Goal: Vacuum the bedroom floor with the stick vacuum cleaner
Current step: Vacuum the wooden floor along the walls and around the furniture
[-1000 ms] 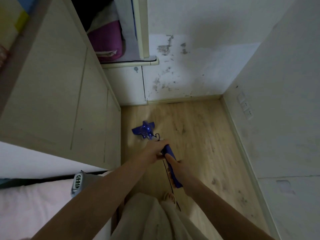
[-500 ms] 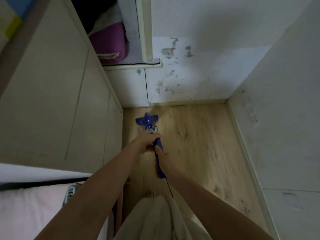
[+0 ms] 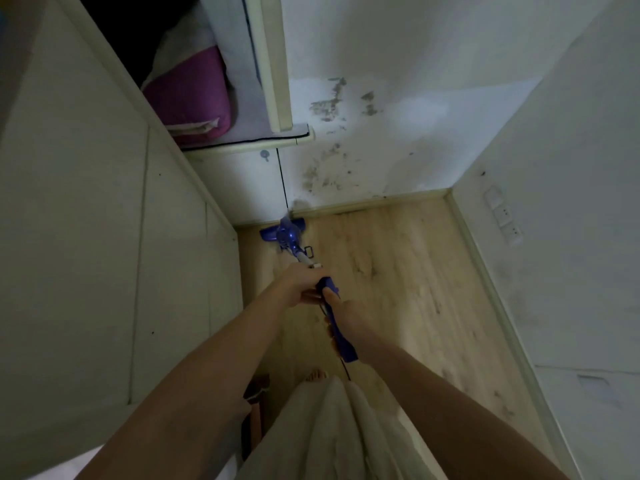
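A blue stick vacuum cleaner (image 3: 341,336) points away from me over the wooden floor (image 3: 398,271). Its blue floor head (image 3: 282,230) sits in the far left corner, touching the skirting where the cupboard meets the back wall. My left hand (image 3: 298,284) grips the upper shaft, just below the white tube. Behind it, my right hand (image 3: 343,315) grips the blue handle. A thin black cord hangs from the handle's end.
A tall pale cupboard (image 3: 104,237) lines the left side, with an open shelf holding a purple cushion (image 3: 194,95). The stained back wall (image 3: 363,140) and the right wall with sockets (image 3: 502,216) close in the narrow floor. My bare foot (image 3: 316,375) stands near the cupboard.
The vacuum head has slid forward from mid-floor into the far left corner. Both hands stayed on the vacuum and my arms stretched out further.
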Demonstrator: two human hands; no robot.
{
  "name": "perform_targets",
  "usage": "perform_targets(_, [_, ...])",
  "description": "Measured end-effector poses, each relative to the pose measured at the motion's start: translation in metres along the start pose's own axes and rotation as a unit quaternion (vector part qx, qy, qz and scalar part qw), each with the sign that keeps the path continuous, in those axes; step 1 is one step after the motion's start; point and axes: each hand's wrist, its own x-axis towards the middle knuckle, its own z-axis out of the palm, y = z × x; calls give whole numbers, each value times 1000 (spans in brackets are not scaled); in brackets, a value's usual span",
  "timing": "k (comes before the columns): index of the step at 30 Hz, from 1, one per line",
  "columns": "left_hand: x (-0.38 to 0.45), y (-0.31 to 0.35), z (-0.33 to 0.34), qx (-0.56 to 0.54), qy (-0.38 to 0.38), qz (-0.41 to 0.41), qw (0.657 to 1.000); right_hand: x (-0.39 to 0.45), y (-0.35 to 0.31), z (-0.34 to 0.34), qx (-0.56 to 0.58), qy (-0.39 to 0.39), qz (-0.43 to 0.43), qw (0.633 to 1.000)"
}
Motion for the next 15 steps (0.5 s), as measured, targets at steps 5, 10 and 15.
perform_targets(5, [5, -15, -10, 10, 5, 25, 1000, -2, 9, 10, 18, 26, -4, 1000])
perform_targets(10, [2, -35, -9, -36, -17, 39, 998, -3, 32, 20, 37, 30, -26, 999])
perform_targets(15, [-11, -49, 8, -31, -2, 34, 999, -15, 52, 10, 21, 29, -28, 999])
